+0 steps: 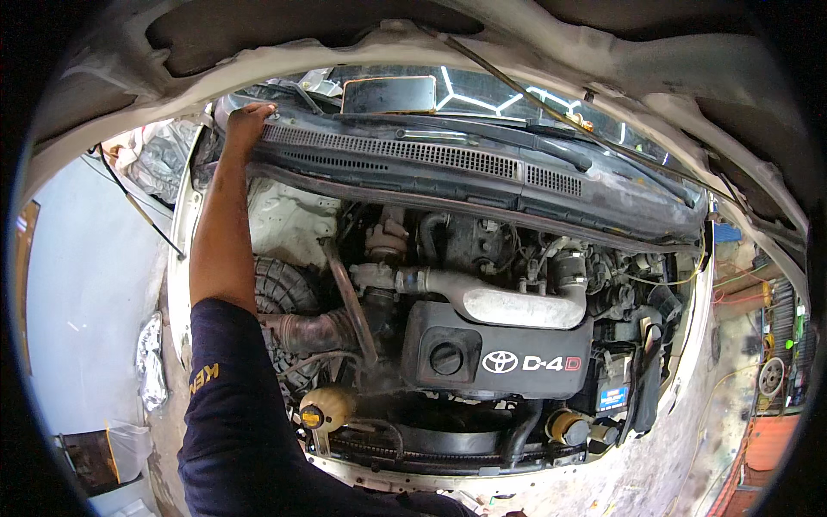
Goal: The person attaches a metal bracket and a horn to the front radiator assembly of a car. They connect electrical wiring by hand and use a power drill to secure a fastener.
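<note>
My left hand [253, 121] reaches to the back left corner of the black plastic cowl [388, 152], its fingers curled at something small that I cannot make out. A wiper arm [534, 146] lies along the cowl, and a slim silver piece [431, 135] rests near its middle. Behind them a dark flat rectangular device [388, 95] sits by the windscreen. Below is the engine bay, with a black engine cover [457, 340] and silver intake pipe [508, 302]. A small patch of skin, perhaps my right hand [515, 513], shows at the lower edge, its fingers hidden.
The raised bonnet [284, 39] arches overhead, with a prop rod [508, 82] crossing at right. A yellowish reservoir [326, 405] sits at the front left and a battery [613, 388] at right. Crumpled silver wrapping [151, 362] lies left of the car; tools and an orange box [774, 439] stand right.
</note>
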Demonstrator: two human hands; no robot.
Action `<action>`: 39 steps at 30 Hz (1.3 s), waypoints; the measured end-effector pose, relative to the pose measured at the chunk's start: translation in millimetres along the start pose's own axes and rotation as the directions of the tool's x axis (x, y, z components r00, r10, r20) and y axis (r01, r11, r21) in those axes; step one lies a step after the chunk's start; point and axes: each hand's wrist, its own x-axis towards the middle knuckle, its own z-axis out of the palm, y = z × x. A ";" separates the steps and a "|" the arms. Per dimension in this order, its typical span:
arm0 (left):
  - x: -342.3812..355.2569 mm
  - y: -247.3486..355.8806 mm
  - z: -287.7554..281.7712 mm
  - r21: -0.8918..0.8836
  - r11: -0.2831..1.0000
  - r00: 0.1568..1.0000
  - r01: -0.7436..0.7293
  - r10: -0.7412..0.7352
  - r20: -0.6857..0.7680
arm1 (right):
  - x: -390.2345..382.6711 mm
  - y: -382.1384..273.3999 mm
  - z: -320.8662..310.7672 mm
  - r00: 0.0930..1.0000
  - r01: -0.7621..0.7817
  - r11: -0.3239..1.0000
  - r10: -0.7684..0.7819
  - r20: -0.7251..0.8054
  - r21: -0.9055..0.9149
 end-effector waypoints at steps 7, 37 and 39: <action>-16.5 17.9 -9.8 -0.074 0.996 0.997 -0.049 0.053 0.054 | -6.8 -14.6 -0.6 0.997 -0.078 0.996 0.077 0.028 0.045; -67.0 75.0 -30.2 -0.656 0.701 0.952 0.281 -0.291 0.097 | 11.4 -5.5 -0.1 0.997 -0.023 0.998 0.027 -0.068 0.064; -98.4 102.9 -38.1 -0.634 0.709 0.951 0.308 -0.242 0.191 | 4.2 -19.3 1.8 0.976 -0.095 0.981 0.125 -0.179 0.170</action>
